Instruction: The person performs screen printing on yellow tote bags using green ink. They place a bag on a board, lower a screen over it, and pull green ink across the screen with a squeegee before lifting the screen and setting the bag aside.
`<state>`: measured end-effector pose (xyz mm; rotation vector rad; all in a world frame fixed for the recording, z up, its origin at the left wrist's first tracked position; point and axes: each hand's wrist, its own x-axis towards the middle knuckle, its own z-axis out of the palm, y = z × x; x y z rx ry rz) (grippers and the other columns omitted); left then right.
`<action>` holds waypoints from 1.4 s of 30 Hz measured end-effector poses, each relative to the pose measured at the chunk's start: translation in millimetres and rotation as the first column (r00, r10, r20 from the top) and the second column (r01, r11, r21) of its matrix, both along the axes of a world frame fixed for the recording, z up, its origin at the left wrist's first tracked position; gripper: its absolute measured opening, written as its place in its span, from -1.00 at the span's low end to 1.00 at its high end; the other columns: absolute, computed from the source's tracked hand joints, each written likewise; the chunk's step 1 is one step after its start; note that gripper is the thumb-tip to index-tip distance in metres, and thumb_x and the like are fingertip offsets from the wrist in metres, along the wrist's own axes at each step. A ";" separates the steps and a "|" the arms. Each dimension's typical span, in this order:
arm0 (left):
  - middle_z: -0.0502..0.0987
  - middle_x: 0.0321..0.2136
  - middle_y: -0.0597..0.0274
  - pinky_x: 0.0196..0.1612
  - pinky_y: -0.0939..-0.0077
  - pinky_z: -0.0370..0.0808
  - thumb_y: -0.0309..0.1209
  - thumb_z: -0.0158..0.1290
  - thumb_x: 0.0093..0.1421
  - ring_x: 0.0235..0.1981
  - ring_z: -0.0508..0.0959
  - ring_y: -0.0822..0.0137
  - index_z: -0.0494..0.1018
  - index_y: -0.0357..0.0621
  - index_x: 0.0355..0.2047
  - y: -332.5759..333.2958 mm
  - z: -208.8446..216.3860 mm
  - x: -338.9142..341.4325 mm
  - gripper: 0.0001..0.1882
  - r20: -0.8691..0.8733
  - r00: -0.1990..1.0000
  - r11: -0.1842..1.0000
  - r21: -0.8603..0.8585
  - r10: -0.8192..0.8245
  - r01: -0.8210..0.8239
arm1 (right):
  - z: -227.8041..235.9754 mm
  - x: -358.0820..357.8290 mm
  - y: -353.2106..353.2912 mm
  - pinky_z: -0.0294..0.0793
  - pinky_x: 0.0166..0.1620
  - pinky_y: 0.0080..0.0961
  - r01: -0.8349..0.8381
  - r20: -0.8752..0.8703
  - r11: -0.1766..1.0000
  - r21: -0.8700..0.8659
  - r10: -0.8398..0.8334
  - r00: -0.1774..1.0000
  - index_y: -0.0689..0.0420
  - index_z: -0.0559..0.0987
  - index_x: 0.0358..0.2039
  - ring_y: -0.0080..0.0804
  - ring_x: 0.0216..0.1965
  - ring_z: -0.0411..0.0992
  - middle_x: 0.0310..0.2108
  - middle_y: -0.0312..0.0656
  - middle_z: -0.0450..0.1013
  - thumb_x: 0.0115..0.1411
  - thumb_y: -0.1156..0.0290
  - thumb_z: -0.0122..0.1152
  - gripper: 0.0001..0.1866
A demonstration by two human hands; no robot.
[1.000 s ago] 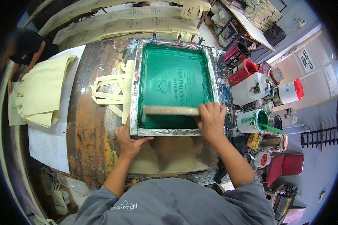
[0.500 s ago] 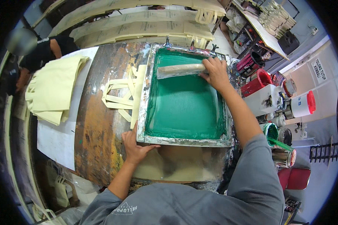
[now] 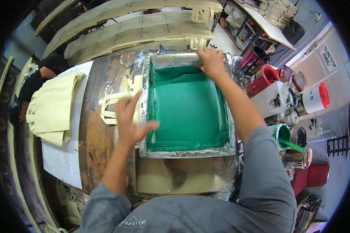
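Topping stained table (image 3: 105, 70): green screen (image 3: 186, 112); shelved bags (image 3: 144, 35) beyond.

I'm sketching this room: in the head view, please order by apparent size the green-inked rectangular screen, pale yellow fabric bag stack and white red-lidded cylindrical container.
1. Green-inked rectangular screen
2. Pale yellow fabric bag stack
3. White red-lidded cylindrical container

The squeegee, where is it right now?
In the head view, the squeegee is at the far end of the green screen, near the top middle of the picture, with the right hand at its right end.
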<state>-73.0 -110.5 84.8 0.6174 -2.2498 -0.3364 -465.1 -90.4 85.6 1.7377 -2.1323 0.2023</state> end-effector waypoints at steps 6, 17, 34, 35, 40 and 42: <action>0.57 0.07 -0.16 0.22 -0.02 0.41 0.38 0.18 0.20 0.14 0.51 -0.15 0.58 -0.18 0.17 -117.4 0.3 -181.9 -0.12 0.128 0.991 0.943 -0.334 0.032 0.013 | -11.9 7.2 1.0 0.41 0.08 0.04 0.120 0.003 0.992 0.028 -0.120 0.993 -0.09 0.50 0.14 -0.15 0.11 0.52 0.00 -0.25 0.57 0.02 0.23 0.63 -0.33; 0.60 -0.50 0.20 -0.23 0.20 0.40 0.51 0.04 0.17 -0.44 0.58 0.13 0.54 -0.06 -0.52 -62.6 -33.9 -150.8 -0.21 0.164 0.981 0.901 -0.434 0.103 -0.022 | -2.5 72.2 93.8 0.47 -0.01 0.02 0.088 0.077 0.989 0.119 -0.098 0.992 -0.05 0.47 0.06 -0.09 -0.02 0.57 -0.09 -0.22 0.57 0.02 0.30 0.60 -0.39; 0.49 -0.04 0.02 0.19 0.04 0.33 0.34 0.43 -0.13 0.03 0.46 -0.05 0.46 -0.17 0.27 100.1 -17.0 29.1 0.10 -0.136 0.991 0.982 -0.183 0.013 -0.038 | 12.0 188.1 240.3 0.30 0.02 -0.07 0.019 0.140 0.994 0.108 -0.035 0.989 0.03 0.52 -0.03 -0.12 -0.05 0.42 -0.15 -0.18 0.45 0.02 0.19 0.59 -0.45; 0.47 -0.04 0.01 0.22 0.00 0.30 0.36 0.46 -0.22 0.03 0.45 -0.06 0.42 -0.16 0.33 102.7 -29.8 47.5 0.21 0.023 0.989 0.986 -0.080 0.147 -0.144 | 5.8 197.0 248.3 0.26 0.03 -0.09 0.050 0.170 0.991 0.126 -0.071 0.983 0.06 0.54 -0.02 -0.12 -0.06 0.39 -0.17 -0.16 0.43 0.03 0.16 0.58 -0.44; 0.49 -0.15 0.24 0.04 0.10 0.24 0.43 0.43 -0.31 -0.01 0.42 0.18 0.52 -0.15 0.29 95.7 -81.1 95.0 0.24 0.376 0.906 0.974 0.037 0.193 -0.223 | -12.5 206.6 265.4 0.23 0.11 0.04 0.012 0.218 0.999 0.049 -0.022 0.976 0.09 0.58 0.00 -0.09 -0.04 0.35 -0.16 -0.14 0.41 0.13 -0.09 0.47 -0.40; 0.54 -0.23 0.30 -0.04 0.22 0.24 0.41 0.44 -0.32 -0.22 0.48 0.26 0.59 -0.16 0.23 94.8 -73.6 87.8 0.19 0.257 0.942 0.972 0.029 0.218 -0.233 | 0.9 199.9 260.4 0.22 0.11 0.04 0.009 0.245 0.997 0.074 -0.026 0.969 0.10 0.58 0.00 -0.08 -0.04 0.34 -0.16 -0.12 0.41 0.16 -0.13 0.44 -0.39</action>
